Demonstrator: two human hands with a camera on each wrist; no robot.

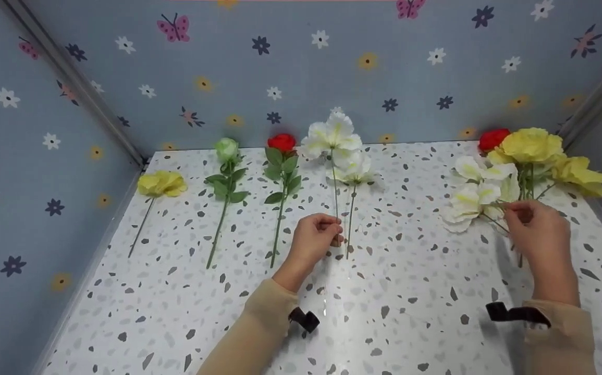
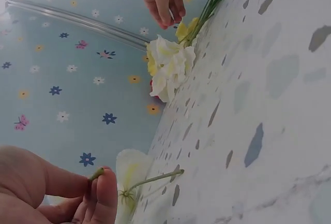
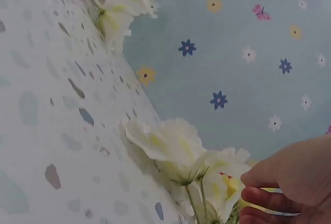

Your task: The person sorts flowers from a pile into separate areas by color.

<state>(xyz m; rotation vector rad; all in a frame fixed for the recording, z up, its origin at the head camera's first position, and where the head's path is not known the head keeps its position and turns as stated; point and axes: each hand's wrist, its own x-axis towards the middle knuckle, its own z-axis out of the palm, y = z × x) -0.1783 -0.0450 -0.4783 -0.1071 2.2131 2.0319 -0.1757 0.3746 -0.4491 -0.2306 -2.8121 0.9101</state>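
Observation:
In the head view my left hand [image 1: 315, 237] pinches the lower stem of a white artificial flower [image 1: 333, 133] between thumb and fingers. The stem's cut end [image 2: 96, 174] pokes out of the fingertips in the left wrist view. Just right of it lies a second white flower [image 1: 355, 169], its stem free. My right hand [image 1: 538, 229] hovers over a bunch at the right, fingers loosely bent beside the white flowers [image 3: 173, 149]. No stem shows clearly in its fingers. The bunch also has yellow flowers [image 1: 530, 146] and a red flower [image 1: 493, 139], stems gathered.
Left of centre lie a red rose [image 1: 281, 143], a pale green rose [image 1: 226, 151] and a yellow flower [image 1: 162, 184], apart in a row. They lie on a white speckled tabletop [image 1: 410, 271]. Blue patterned panels [image 1: 301, 62] wall the back and sides.

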